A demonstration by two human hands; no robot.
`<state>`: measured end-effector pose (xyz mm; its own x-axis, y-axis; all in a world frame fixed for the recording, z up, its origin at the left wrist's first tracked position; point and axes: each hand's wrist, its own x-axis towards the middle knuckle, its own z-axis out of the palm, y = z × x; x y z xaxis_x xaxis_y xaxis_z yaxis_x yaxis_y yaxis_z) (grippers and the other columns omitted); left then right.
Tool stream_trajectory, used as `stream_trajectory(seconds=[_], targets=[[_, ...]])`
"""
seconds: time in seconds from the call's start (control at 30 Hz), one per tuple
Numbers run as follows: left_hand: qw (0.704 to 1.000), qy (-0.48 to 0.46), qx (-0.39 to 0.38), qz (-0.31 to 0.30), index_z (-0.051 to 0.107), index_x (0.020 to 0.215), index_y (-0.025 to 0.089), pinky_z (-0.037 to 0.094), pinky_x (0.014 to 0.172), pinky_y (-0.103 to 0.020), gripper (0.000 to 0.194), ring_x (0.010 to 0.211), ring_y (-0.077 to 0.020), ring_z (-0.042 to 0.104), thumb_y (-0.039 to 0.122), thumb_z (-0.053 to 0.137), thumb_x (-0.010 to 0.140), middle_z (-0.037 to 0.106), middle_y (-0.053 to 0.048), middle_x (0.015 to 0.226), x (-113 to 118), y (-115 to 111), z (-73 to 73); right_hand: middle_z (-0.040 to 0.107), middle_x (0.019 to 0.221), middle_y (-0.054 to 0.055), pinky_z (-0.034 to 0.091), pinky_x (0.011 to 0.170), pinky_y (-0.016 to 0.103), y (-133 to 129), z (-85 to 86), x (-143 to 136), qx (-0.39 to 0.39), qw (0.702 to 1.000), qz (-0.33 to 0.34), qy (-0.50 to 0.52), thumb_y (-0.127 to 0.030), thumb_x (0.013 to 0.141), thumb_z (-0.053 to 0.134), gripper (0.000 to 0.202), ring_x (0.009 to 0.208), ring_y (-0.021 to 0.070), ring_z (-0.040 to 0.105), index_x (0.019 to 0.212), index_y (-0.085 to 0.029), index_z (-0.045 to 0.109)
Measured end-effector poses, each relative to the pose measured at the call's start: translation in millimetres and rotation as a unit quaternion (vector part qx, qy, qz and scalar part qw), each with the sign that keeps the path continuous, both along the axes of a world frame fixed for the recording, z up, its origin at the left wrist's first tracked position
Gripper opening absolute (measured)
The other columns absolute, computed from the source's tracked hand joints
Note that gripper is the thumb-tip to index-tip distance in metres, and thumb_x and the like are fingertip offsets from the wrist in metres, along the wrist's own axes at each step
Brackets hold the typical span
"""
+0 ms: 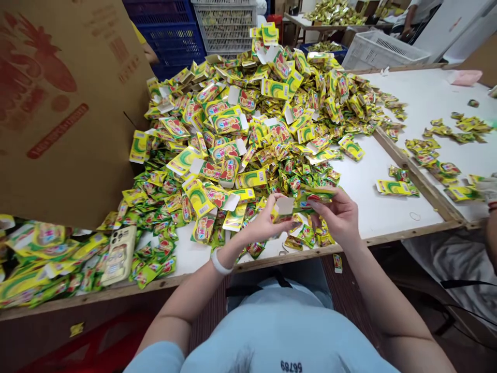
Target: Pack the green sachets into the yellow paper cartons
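My left hand (267, 220) grips a small box (284, 207) whose pale flap faces up, near the table's front edge. Close on its right, my right hand (339, 215) pinches green and yellow candy packets (316, 196) between thumb and fingers, level with the box's open end. Whether the packets touch the box is too small to tell. Beyond both hands rises a big heap of yellow printed boxes (227, 123) mixed with small green wrapped candies (295, 184). More loose packets lie beneath my hands.
A large brown carton (77, 119) stands at the left, with a phone (119, 256) beside it. A wooden strip (415, 178) divides the white table (365, 212) on the right. Another person's gloved hand (487, 187) is at the far right. Crates (227, 23) stand behind.
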<state>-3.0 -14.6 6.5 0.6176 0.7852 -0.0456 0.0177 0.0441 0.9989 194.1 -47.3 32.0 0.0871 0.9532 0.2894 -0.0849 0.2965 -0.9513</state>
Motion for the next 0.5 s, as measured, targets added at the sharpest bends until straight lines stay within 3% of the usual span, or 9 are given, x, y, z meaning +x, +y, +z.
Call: stream_trajectory(seconds=[0.1,0.27,0.4,0.5], targets=[[0.999,-0.023,-0.021,0.038,0.037,0.129,0.021,0.054,0.076,-0.031,0.07,0.082,-0.0169,0.065,0.035,0.08,0.075,0.062,-0.003,0.099,4.4,-18.6,3.5,0.064,0.091,0.002,0.045,0.043,0.022,3.2,4.9,-5.6,0.033,0.988,0.057,-0.141,-0.034,0.088,0.069,0.016,0.058,0.0105,0.057,0.099,-0.023,0.067],[0.998,0.049,0.017,0.04,0.037,0.132,0.021,0.055,0.075,-0.03,0.072,0.085,-0.0191,0.066,0.023,0.078,0.073,0.063,-0.004,0.103,-0.6,-27.8,6.9,0.063,0.091,0.006,0.051,0.067,0.027,-7.1,16.0,6.9,0.067,0.902,0.173,-0.389,-0.027,0.098,0.052,0.02,0.078,0.0162,0.06,0.103,-0.023,0.071],[0.994,0.09,0.054,0.005,0.038,0.134,0.021,0.052,0.091,-0.037,0.07,0.107,-0.0253,0.064,0.025,0.076,0.076,0.058,-0.012,0.125,0.4,-34.7,1.9,0.064,0.095,0.005,0.049,0.072,0.028,-10.6,22.1,19.8,0.066,0.85,0.277,-0.443,-0.025,0.1,0.049,0.023,0.082,0.0168,0.062,0.108,-0.023,0.07],[0.993,0.093,0.068,-0.023,0.037,0.137,0.021,0.049,0.097,-0.039,0.069,0.117,-0.0275,0.061,0.025,0.074,0.078,0.055,-0.014,0.132,3.3,-39.8,0.9,0.068,0.1,0.006,0.05,0.078,0.029,-10.7,22.2,23.5,0.043,0.837,0.312,-0.447,-0.023,0.1,0.05,0.022,0.09,0.0182,0.065,0.113,-0.023,0.068]])
